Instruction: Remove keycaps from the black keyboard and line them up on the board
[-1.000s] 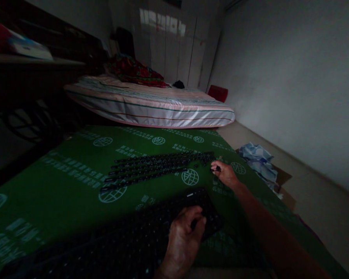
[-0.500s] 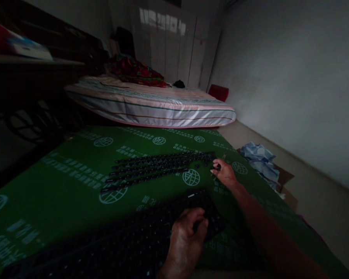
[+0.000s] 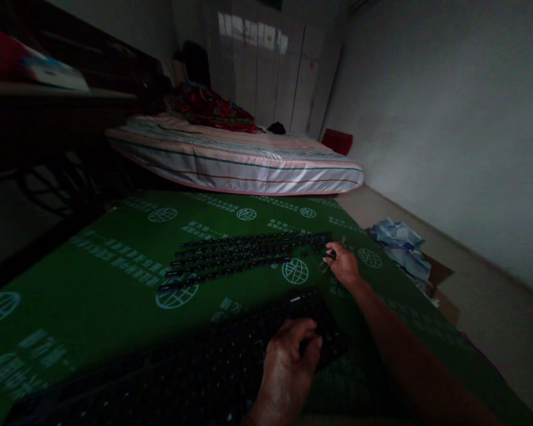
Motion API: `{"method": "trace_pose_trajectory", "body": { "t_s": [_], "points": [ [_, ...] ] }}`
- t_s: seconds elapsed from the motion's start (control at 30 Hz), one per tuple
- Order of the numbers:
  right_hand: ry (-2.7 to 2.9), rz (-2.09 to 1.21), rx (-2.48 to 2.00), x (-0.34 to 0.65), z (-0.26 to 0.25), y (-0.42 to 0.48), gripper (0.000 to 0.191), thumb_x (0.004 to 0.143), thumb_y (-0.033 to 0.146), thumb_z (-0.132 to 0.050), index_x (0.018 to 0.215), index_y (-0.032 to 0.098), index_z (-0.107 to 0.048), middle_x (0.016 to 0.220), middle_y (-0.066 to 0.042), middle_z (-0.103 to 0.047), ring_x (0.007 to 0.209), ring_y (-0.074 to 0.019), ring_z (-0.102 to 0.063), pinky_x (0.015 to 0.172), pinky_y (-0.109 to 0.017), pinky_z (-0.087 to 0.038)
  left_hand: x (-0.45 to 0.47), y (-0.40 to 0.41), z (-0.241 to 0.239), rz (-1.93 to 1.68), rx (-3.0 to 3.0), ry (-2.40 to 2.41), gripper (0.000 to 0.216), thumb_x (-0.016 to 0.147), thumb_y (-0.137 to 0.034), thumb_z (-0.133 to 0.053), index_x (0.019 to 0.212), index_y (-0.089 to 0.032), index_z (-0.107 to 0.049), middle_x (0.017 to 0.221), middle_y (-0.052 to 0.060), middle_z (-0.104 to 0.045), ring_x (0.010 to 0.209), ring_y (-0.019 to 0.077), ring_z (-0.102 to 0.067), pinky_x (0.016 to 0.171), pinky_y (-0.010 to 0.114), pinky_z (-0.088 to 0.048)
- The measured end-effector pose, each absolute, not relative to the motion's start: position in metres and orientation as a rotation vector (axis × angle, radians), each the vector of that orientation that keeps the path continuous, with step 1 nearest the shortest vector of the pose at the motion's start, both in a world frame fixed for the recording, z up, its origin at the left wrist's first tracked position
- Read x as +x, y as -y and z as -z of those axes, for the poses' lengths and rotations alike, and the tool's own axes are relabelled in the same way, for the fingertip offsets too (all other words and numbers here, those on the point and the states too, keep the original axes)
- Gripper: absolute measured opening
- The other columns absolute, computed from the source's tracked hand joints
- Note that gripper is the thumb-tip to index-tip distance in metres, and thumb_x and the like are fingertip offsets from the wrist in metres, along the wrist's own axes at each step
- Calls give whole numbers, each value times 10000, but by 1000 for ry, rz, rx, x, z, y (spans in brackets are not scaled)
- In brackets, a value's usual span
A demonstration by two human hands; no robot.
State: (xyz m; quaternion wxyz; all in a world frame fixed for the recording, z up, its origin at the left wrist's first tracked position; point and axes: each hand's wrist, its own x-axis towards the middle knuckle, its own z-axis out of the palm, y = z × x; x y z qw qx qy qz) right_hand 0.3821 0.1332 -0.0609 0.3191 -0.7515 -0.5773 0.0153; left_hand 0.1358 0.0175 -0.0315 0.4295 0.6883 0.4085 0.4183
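Note:
A black keyboard [image 3: 169,378] lies along the near edge of the green mat, its key area showing small pale dots. Over its right part rests my left hand [image 3: 288,364], fingers curled toward the thumb; whatever may be between the tips is too dark to make out. Farther out, my right hand [image 3: 344,265] is closed on a small black piece with thin wire ends on both sides, which looks like a keycap puller [image 3: 331,255]. Just left of that hand, several loose black keycaps [image 3: 226,260] lie in long rows, with a small cluster at the right end.
The green mat [image 3: 115,278] with white print covers the work surface. Beyond it stands a bed [image 3: 231,160] with a striped cover and a red blanket [image 3: 213,109]. Crumpled blue-white cloth [image 3: 397,239] lies on the floor at right. A dark desk [image 3: 57,118] is at left.
The whole view has shifted slightly to the right. My right hand has turned a little beside the keycaps, and more of the wire ends shows. My left hand stays over the keyboard.

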Motion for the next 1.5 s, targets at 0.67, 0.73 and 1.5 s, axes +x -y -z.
{"method": "trace_pose_trajectory", "body": {
  "t_s": [0.67,0.73,1.5],
  "points": [
    [1491,-14,-1986,377,58,-133,313,726,182,-610,1031,249,-586,915,-23,-680,820,-198,-640,731,-315,-483,135,-17,25,-992,1773,-1030,175,737,-128,-577,865,-189,-679,781,30,-689,707,151,-671,650,216,-533],
    [1492,-9,-1992,376,57,-134,317,723,170,-609,1030,246,-588,909,-23,-678,816,-193,-638,723,-306,-479,136,-17,26,-991,1776,-1035,177,743,-128,-572,870,-193,-677,782,26,-689,710,148,-670,650,215,-533],
    [1527,-15,-1989,382,61,-146,310,730,184,-610,1032,248,-580,900,-3,-679,796,-174,-632,697,-274,-454,136,-17,23,-990,1809,-1050,171,731,-112,-581,851,-190,-674,752,17,-686,693,142,-668,626,202,-526]
  ]
}}
